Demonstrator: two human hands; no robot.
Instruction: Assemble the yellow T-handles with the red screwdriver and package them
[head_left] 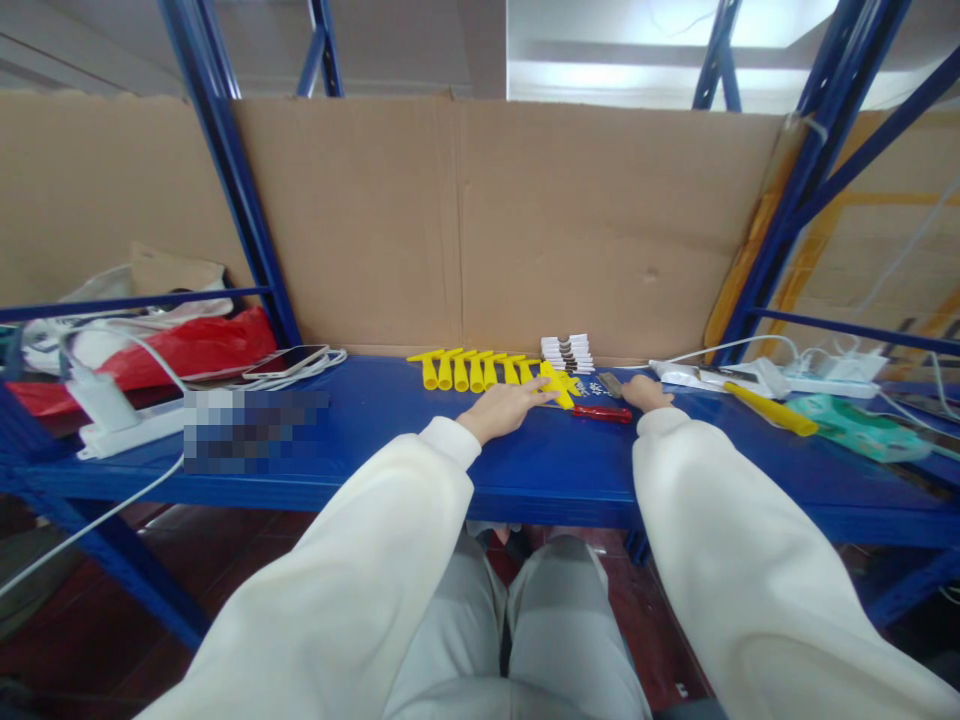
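My left hand [504, 408] is over the blue shelf, its fingertips closed on a yellow plastic piece [556, 384] at the right end of a row. Several matching yellow tube-shaped pieces [469, 371] with thin stems stand side by side to its left. Just right of the held piece lies a screwdriver [602, 413] with a red handle. My right hand [649, 393] rests low on the shelf with curled fingers, beside a small flat grey piece [610, 383]; what is in its fingers is hidden. A stack of small white pieces [567, 353] with dark middles sits behind.
Cardboard [525, 230] closes off the back of the blue shelf [390, 440]. At left are a power strip [139, 425], a phone [286, 362] with cable and a red bag [202, 350]. On the right lie chargers [757, 376], a yellow tool [772, 409] and a green packet [862, 428].
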